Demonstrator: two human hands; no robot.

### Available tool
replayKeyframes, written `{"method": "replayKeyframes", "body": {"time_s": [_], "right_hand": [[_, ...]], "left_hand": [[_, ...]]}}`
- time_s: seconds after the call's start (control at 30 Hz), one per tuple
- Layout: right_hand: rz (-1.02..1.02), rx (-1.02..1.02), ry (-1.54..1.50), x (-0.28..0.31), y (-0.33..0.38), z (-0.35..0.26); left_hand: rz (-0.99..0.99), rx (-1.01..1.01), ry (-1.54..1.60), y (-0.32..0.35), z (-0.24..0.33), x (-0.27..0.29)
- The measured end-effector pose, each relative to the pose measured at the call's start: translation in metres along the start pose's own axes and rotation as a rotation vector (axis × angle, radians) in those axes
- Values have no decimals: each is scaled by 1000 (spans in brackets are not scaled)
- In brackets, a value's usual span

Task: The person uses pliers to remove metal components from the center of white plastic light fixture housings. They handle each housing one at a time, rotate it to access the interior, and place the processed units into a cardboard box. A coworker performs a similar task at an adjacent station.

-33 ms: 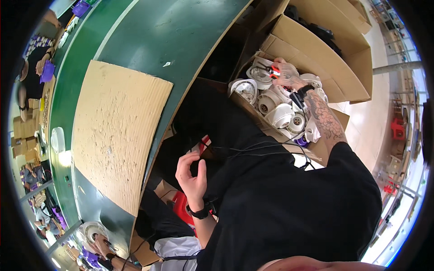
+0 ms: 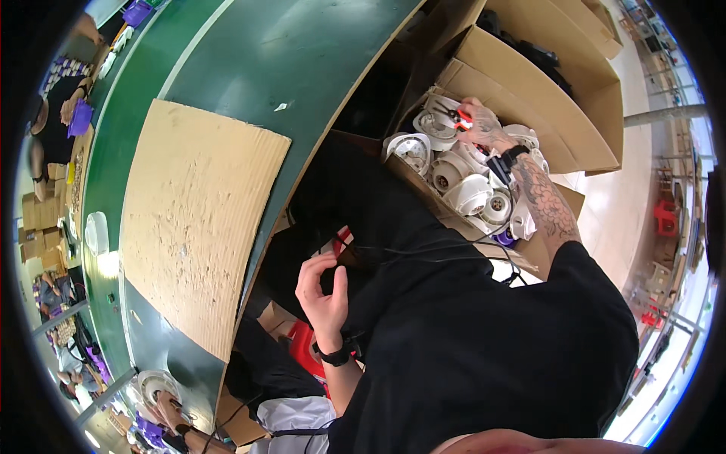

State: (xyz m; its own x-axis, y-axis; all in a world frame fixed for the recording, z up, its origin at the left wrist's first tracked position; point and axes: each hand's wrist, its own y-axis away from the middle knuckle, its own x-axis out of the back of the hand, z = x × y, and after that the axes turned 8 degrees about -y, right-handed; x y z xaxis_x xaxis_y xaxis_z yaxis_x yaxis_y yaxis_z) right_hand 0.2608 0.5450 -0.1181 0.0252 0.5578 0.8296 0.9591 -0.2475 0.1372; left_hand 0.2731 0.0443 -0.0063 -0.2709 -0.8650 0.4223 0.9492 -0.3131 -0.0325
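Red-handled cutters (image 2: 461, 117) sit under the right hand (image 2: 484, 129), inside the open cardboard box (image 2: 529, 76) at the person's right; fingers curled down over the tool, closed on it, fingertips partly hidden so exact pinch can't be told. Just below and beside those fingers: a heap of white round lamp housings (image 2: 469, 193), several with open bowls facing up, one at the near-left corner (image 2: 412, 150) of the heap, touching each other and crowding the hand. Black watch (image 2: 505, 160) on the right wrist, tattooed forearm running back over the heap. Left hand (image 2: 321, 291) is well apart, in front of the black shirt, fingers loosely curled with thumb and forefinger bent toward each other; what they pinch can't be told, thin black cables (image 2: 423, 253) run off just beside the fingertips and a small red-and-white part (image 2: 342, 240) shows above them. Black band (image 2: 336, 354) on the left wrist. Further left of that hand lies a flat cardboard sheet (image 2: 197, 219) on the green table (image 2: 249, 68). A red item (image 2: 306, 344) sits below the left wrist
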Motion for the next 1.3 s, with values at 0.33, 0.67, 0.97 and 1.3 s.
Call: {"method": "replayKeyframes", "body": {"time_s": [0.33,0.67,0.97,1.3], "right_hand": [[-414,117,-1661,59,93,-110],[-663,-305,-2165,-23,114,-230],[-1042,-538,-1982,-21,88,-236],[-205,564,-220,66,62,-302]], "left_hand": [[-131,49,320,-38,23,-29],[-310,220,702,-20,28,34],[79,286,873,29,-3,52],[170,209,712,20,15,67]]}}
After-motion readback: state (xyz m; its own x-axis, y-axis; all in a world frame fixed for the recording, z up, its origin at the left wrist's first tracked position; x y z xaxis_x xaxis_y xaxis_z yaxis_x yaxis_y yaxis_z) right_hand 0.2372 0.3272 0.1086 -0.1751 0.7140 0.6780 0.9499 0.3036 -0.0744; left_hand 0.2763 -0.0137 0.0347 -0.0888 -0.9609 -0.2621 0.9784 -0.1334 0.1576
